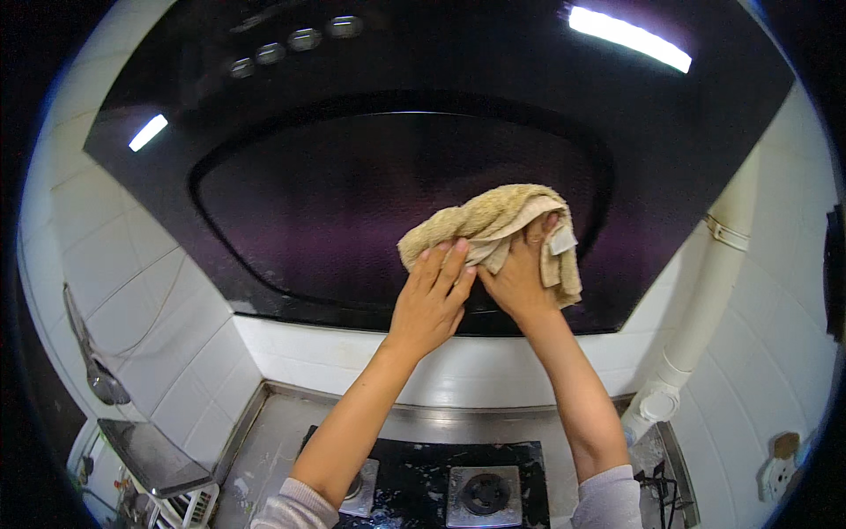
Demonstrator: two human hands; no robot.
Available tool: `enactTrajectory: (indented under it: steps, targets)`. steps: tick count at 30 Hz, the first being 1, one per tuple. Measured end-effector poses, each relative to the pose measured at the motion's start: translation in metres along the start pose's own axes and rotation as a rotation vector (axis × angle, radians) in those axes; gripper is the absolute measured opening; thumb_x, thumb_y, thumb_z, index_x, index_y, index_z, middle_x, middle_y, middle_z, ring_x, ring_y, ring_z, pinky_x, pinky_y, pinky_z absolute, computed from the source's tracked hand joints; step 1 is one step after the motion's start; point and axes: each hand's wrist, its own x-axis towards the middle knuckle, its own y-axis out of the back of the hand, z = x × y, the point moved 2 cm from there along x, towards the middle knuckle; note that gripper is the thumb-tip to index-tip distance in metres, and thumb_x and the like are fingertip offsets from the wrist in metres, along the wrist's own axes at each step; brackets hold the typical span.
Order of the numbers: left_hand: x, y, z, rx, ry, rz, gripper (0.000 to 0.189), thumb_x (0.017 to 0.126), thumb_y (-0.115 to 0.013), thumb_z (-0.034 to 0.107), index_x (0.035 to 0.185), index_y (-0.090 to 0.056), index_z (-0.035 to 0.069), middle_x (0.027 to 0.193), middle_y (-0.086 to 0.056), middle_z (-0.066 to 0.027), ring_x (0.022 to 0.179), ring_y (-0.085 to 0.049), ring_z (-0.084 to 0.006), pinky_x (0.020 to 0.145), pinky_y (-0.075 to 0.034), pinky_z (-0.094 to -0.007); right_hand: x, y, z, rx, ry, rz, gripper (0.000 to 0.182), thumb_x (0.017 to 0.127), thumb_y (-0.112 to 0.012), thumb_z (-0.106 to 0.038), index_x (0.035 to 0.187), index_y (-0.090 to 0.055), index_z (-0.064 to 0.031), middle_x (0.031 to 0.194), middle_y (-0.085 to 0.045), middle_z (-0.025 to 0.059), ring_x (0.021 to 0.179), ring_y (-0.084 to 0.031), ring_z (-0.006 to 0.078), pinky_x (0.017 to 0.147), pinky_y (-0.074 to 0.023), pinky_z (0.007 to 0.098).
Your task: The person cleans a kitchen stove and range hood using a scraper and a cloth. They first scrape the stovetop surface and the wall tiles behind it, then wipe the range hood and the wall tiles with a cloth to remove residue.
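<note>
A beige terry cloth (486, 221) with a small white tag lies folded against the dark glossy panel of a range hood (317, 192), at the lower right of its rounded outline. My right hand (525, 274) grips the cloth, its fingers partly tucked into the folds. My left hand (433, 297) rests its fingertips on the cloth's lower left edge, fingers slightly apart and palm towards the panel. The two hands nearly touch.
Below the hood is a black gas stove (429, 463) on a metal counter (271, 430). A white pipe (700, 297) runs down the right wall. At left, a ladle (102, 380) hangs above a metal tray (155, 456) and a white rack (198, 506).
</note>
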Motion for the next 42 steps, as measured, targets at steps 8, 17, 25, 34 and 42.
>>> enactTrajectory:
  steps: [8,17,25,34,42]
  targets:
    - [-0.038,0.083,-0.09,0.114,0.097,-0.039,0.06,0.064,-0.06,0.003,0.121,-0.04,0.006,0.14,-0.028,-0.0186,0.129,-0.026,-0.0376,0.105,-0.025,-0.0495,0.064,-0.046,-0.103,0.051,0.085,0.138,0.056,0.073,-0.062,-0.032,0.122,-0.049,-0.0074,0.135,-0.031,0.0166,0.13,-0.014,0.042,0.104,-0.0047,0.0623]
    - [-0.074,0.136,-0.154,0.099,0.168,-0.053,0.053,0.067,-0.06,0.006,0.116,-0.041,-0.001,0.134,-0.03,-0.0273,0.127,-0.023,-0.0456,0.106,-0.02,-0.0501,0.119,-0.046,-0.16,-0.381,0.613,-0.116,0.046,0.084,-0.049,-0.029,0.127,-0.046,-0.0135,0.136,-0.038,0.0048,0.132,-0.024,0.0251,0.109,-0.0201,0.0422]
    - [0.013,0.113,-0.097,0.145,-0.21,-0.026,0.063,0.068,-0.06,0.011,0.129,-0.041,0.009,0.141,-0.028,-0.0142,0.131,-0.024,-0.0336,0.107,-0.02,-0.0469,0.068,0.009,-0.073,-0.3,0.025,0.159,0.058,0.075,-0.058,-0.04,0.12,-0.051,-0.0035,0.129,-0.042,0.0176,0.129,-0.022,0.0406,0.107,-0.0114,0.0545]
    - [-0.032,0.131,-0.147,0.237,0.137,0.038,0.061,0.073,-0.062,0.015,0.127,-0.038,-0.002,0.14,-0.023,-0.0253,0.13,-0.018,-0.0445,0.106,-0.02,-0.0505,0.137,-0.062,-0.157,0.097,0.23,0.186,0.043,0.078,-0.055,-0.022,0.113,-0.055,0.004,0.13,-0.04,0.0185,0.129,-0.021,0.0423,0.105,-0.0109,0.0584]
    - [-0.029,0.114,-0.136,0.192,0.106,0.152,0.053,0.076,-0.06,0.015,0.126,-0.046,0.01,0.138,-0.032,-0.0159,0.129,-0.025,-0.0386,0.103,-0.023,-0.0515,0.138,-0.008,-0.119,-0.09,0.519,-0.034,0.051,0.076,-0.059,-0.029,0.123,-0.049,-0.0094,0.135,-0.039,0.0049,0.133,-0.024,0.0245,0.11,-0.0171,0.0423]
